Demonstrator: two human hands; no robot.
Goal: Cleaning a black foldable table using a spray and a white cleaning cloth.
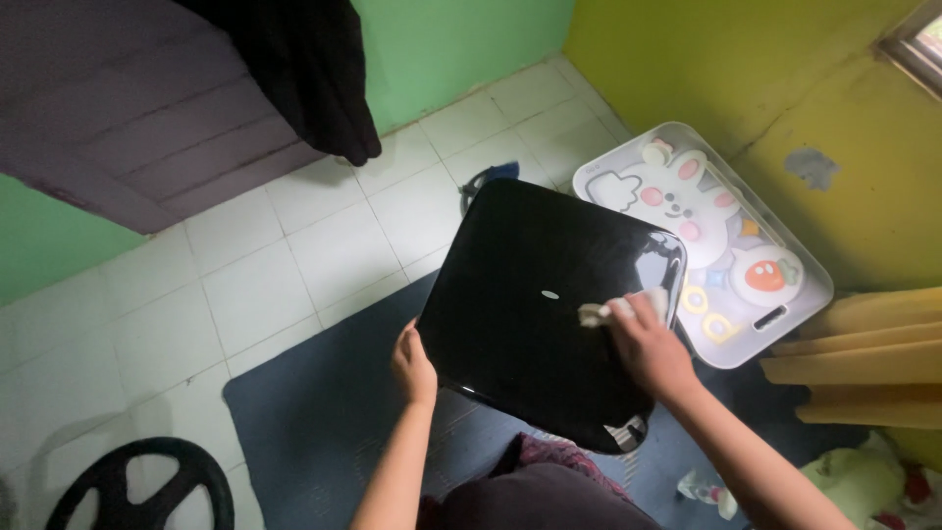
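Both forearms reach out: left hand (413, 365) clasps the glossy black lid's (540, 294) near-left edge, right hand (650, 345) pinches a white cloth (601, 312) against its right side; sheen there, left part unwiped, I judge.

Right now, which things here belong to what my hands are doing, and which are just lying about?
In use:
black lid
white cloth
left hand
right hand

Lying about:
bunny box
blue mat
black wheel
dark garment

Both bare forearms reach forward. The left hand (413, 367) curls its fingers in a clamping grip; the right hand (650, 345) lies palm down, fingertips pressing.
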